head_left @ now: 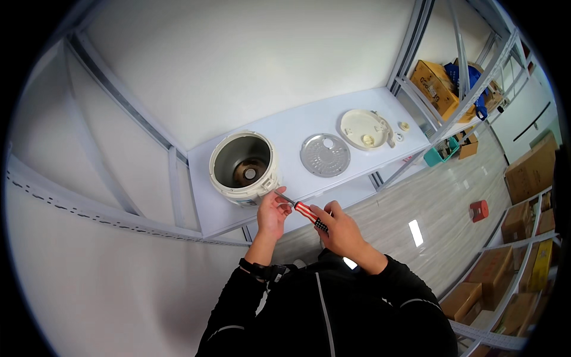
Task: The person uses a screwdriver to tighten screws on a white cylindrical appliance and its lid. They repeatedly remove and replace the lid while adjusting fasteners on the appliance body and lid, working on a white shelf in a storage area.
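Observation:
A screwdriver (306, 210) with a red, white and dark patterned handle slants between my hands in front of the shelf. My right hand (343, 233) is closed round the rear of its handle. The metal shaft points up and left, and the fingers of my left hand (272, 215) pinch it near the tip. Just beyond my left hand stands a white rice cooker body (215, 174), lidless, with a grey inside and a brown-stained bottom around a round metal centre. The screwdriver's very tip is hidden by my fingers.
On the white shelf (291, 128) lie a round perforated metal plate (325, 160), a white round lid (355, 123) and small cream parts (404, 126). Grey metal uprights (411, 44) frame the shelf. Cardboard boxes (496, 268) fill racks at right; a red stool-like object (478, 210) stands on the floor.

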